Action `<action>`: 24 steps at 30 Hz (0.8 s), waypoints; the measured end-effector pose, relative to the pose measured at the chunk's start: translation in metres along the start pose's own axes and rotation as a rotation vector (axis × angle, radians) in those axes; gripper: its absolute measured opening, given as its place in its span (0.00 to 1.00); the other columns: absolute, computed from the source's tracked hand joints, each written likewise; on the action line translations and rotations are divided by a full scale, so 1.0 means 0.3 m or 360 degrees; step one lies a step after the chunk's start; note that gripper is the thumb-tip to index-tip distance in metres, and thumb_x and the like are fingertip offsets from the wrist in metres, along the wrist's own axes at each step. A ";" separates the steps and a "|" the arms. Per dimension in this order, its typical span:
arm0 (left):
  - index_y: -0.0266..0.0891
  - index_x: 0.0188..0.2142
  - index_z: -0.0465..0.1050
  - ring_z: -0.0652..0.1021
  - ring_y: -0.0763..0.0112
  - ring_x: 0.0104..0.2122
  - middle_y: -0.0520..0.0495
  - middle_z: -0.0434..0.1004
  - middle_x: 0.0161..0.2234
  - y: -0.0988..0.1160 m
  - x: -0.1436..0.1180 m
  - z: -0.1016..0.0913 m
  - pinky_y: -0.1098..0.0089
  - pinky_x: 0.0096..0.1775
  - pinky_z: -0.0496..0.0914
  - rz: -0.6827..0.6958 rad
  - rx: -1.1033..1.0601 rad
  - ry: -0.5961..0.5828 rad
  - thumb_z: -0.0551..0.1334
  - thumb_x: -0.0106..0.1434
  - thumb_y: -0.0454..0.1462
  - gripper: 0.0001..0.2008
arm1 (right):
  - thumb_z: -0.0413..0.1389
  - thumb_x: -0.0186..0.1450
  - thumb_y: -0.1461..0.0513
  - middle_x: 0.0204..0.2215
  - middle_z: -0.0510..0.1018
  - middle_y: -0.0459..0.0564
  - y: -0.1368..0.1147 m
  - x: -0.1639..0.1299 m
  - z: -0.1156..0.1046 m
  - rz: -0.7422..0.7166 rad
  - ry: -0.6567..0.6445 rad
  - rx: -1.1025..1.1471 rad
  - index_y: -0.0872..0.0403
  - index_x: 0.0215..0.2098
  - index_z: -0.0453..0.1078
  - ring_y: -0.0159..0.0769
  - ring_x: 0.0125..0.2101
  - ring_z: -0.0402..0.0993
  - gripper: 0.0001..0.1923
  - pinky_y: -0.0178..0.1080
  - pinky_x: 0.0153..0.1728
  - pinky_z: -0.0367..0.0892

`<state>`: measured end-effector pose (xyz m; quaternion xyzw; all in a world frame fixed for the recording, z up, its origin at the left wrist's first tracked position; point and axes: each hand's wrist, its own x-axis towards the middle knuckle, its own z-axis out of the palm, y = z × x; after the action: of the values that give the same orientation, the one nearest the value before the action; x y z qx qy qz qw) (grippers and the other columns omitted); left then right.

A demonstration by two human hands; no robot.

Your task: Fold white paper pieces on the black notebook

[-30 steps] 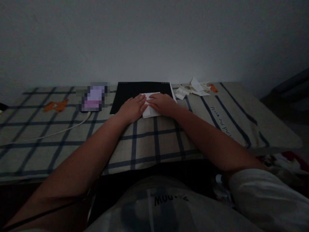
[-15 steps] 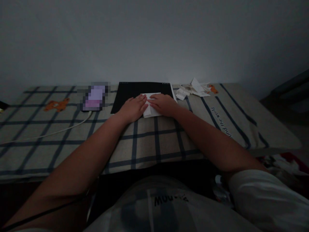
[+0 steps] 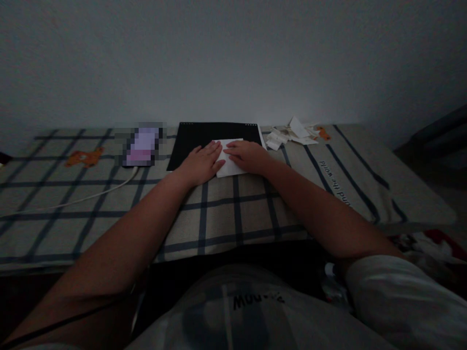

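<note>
A small white sheet of paper [image 3: 230, 168] lies on the front part of a black notebook or folder [image 3: 215, 131], which has small holes along its far edge. My left hand [image 3: 200, 163] rests flat with fingers stretched over the paper's left side, its thumb apart. From the other side my right hand [image 3: 250, 156] lies on the paper, fingers extended toward the left hand and thumb apart. Both hands are open and press on the paper rather than grip it. Parts of the sheet are hidden beneath them.
A phone [image 3: 142, 146] with a blurred screen lies to the left, a white cable [image 3: 109, 191] running from it. Torn paper scraps [image 3: 292, 133] lie at the right. A checked cloth [image 3: 219, 218] covers the table, against a wall [image 3: 233, 58]. A bottle [image 3: 333, 284] stands low beside me.
The narrow folded strip between my hands on the paper no longer shows; the paper there looks smooth. My right thumb has shifted slightly, and both hands stay on the sheet.
</note>
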<state>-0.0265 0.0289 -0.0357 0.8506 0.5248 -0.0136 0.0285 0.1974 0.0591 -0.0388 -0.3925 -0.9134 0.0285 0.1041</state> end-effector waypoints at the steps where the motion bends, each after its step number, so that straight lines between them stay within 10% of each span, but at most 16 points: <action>1: 0.29 0.84 0.51 0.54 0.52 0.84 0.31 0.50 0.84 -0.001 0.000 0.001 0.47 0.80 0.53 0.0000 0.0000 0.0004 0.45 0.86 0.46 0.36 | 0.49 0.82 0.62 0.72 0.79 0.63 -0.003 0.000 -0.001 0.0009 0.0002 0.0001 0.57 0.72 0.78 0.52 0.69 0.76 0.26 0.52 0.67 0.71; 24: 0.30 0.83 0.54 0.55 0.50 0.84 0.31 0.51 0.84 -0.044 0.037 0.004 0.45 0.80 0.54 -0.0014 -0.0091 0.0079 0.46 0.84 0.48 0.37 | 0.52 0.80 0.61 0.69 0.82 0.61 0.009 0.007 0.010 -0.0050 0.0090 0.0083 0.55 0.69 0.81 0.53 0.68 0.77 0.25 0.54 0.66 0.72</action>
<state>-0.0333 0.0447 -0.0379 0.8472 0.5293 0.0225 0.0398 0.1973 0.0624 -0.0417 -0.3761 -0.9150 0.0394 0.1406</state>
